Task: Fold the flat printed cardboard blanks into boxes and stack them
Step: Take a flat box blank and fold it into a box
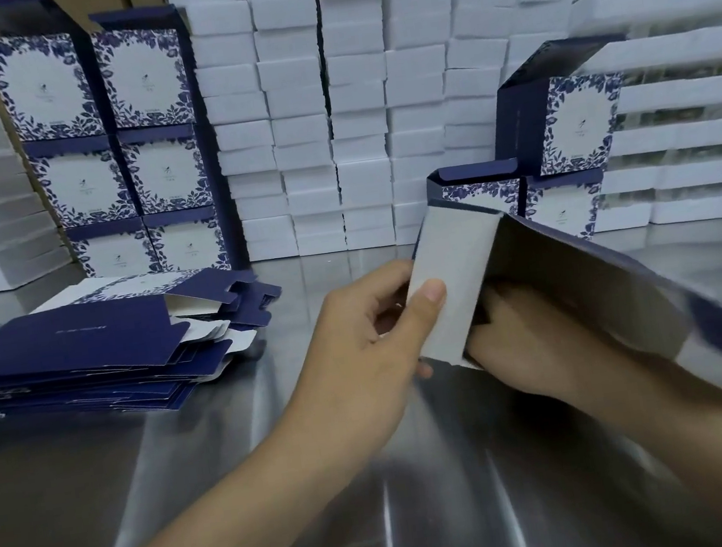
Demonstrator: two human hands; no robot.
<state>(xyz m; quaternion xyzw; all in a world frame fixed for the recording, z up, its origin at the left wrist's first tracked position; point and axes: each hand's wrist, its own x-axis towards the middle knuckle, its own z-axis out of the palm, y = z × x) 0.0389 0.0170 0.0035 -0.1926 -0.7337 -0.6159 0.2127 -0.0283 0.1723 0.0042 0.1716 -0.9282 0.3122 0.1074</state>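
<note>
Your left hand (371, 331) pinches a white flap of the half-folded box (558, 288) at 3 o'clock while your right hand (515, 340) reaches inside, grip unclear. Finished boxes (113, 149) stand at 11 o'clock; flat blanks (75, 352) still wait on the desk (380, 500) at 9 o'clock.

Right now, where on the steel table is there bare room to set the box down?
Bare steel table lies between the flat blanks and the folded boxes, and in front of both forearms. The left side and back wall are crowded.

Flat blanks (84, 351): navy. Folded boxes (103, 146): white faces, blue floral borders. Rear stacks (355, 104): white. Table (380, 500): silver.
</note>
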